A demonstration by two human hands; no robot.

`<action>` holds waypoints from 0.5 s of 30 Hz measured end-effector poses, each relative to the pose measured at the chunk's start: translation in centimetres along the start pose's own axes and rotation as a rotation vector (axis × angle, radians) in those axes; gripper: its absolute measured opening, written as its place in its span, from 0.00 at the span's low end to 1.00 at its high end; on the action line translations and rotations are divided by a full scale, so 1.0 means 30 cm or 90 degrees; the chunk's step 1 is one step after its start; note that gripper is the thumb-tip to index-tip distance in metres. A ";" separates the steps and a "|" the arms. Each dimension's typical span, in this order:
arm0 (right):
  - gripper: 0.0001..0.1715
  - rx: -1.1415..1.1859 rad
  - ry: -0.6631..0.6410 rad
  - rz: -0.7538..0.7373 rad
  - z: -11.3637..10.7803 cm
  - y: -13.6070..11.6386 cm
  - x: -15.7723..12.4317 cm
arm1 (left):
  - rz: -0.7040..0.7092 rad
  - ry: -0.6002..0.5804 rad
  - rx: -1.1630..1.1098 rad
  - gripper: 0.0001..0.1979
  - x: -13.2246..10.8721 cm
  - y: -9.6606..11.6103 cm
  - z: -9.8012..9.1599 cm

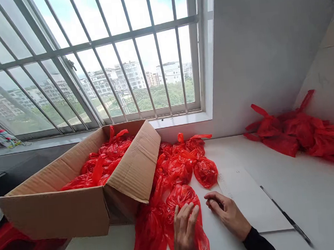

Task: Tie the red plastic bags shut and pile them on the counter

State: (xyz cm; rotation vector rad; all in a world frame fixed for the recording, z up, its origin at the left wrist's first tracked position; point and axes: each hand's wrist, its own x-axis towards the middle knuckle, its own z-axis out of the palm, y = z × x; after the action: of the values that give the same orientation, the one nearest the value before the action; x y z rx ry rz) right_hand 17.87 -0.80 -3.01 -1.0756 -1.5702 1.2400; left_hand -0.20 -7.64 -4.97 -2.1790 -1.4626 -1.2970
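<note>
My left hand [185, 231] lies over a knotted red plastic bag [181, 199] at the lower middle, its fingers stretched out and touching the film. Just right of that bag, my right hand [227, 214] rests beside the lower left edge of a white paper sheet [250, 199]. Its fingers are curled in toward the thumb, and I see nothing held in them. Another red bag [149, 234] lies to the left of my left hand. Beyond it are several more filled red bags [179, 168], including a round one [205, 172] near the paper. Their contents are blurred by the plastic.
An open cardboard box [55, 214] full of red bags [109, 160] stands at the left, one flap reaching toward the bag pile. A black pen [286, 215] lies across the paper's right edge. More red bags [303, 129] lie at the right wall. A barred window is behind.
</note>
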 end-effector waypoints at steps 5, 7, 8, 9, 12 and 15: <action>0.19 -0.013 0.000 0.006 0.005 0.026 -0.010 | -0.057 -0.027 0.010 0.27 -0.033 -0.003 0.010; 0.19 -0.029 0.016 0.001 0.010 0.020 -0.009 | -0.076 -0.053 0.005 0.31 -0.025 0.009 -0.006; 0.19 -0.040 0.027 -0.005 0.013 0.013 -0.009 | -0.081 -0.070 0.003 0.33 -0.017 0.016 -0.016; 0.19 -0.051 0.038 -0.012 0.017 0.005 -0.008 | -0.086 -0.085 0.001 0.35 -0.008 0.022 -0.027; 0.17 -0.080 0.069 -0.030 0.024 -0.019 -0.001 | -0.090 -0.112 -0.016 0.37 0.020 0.028 -0.047; 0.16 -0.102 0.092 -0.036 0.024 -0.033 0.006 | -0.094 -0.123 -0.036 0.37 0.030 0.023 -0.042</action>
State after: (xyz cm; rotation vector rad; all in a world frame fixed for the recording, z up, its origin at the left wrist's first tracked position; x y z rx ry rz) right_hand 17.02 -0.94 -2.13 -1.1852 -1.5978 0.9901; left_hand -0.23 -8.15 -3.36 -2.3282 -1.7081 -1.2134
